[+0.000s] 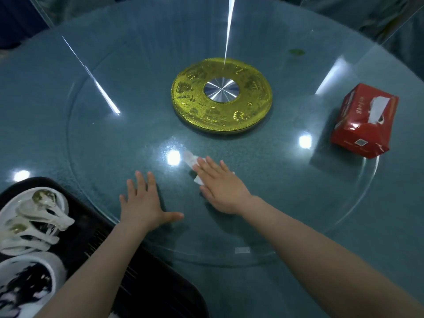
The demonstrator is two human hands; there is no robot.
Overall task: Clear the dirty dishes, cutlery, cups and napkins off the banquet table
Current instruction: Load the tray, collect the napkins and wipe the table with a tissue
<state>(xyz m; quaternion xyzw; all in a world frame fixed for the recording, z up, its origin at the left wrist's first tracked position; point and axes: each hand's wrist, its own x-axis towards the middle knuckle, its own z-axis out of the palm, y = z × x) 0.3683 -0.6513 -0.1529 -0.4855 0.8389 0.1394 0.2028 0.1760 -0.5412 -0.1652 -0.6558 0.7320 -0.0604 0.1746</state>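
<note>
Nearest, at the lower left, a black plastic tray [98,244] sits on the edge of the counter, carrying a white plate heaped with white ceramic soup spoons [34,223] and, closer still, a soiled white dish [25,285]. Just beyond it the left hand [142,203] lies flat on the round glass turntable [298,226], fingers straight and spread, gripping nothing. To its right the right hand [220,187] also lies flat with straight fingers, pressing down on a crumpled white paper napkin [191,160] whose far end pokes out past the fingertips; the hand is not closed round it. That napkin looks like the piece to clear now: it should be feather-light, soft and limp, and on slick glass it will likely slide rather than lift, so pinning it and gathering it into the palm, or pinching the exposed bunched end, seems the sensible hold. If damp, it may tear or cling. Farther on, at the turntable's middle, sits a gold embossed disc with a brushed steel hub [221,95]. Off to the right a red soft tissue pack [364,120] with a torn white opening rests on the glass, well apart from both hands.
</note>
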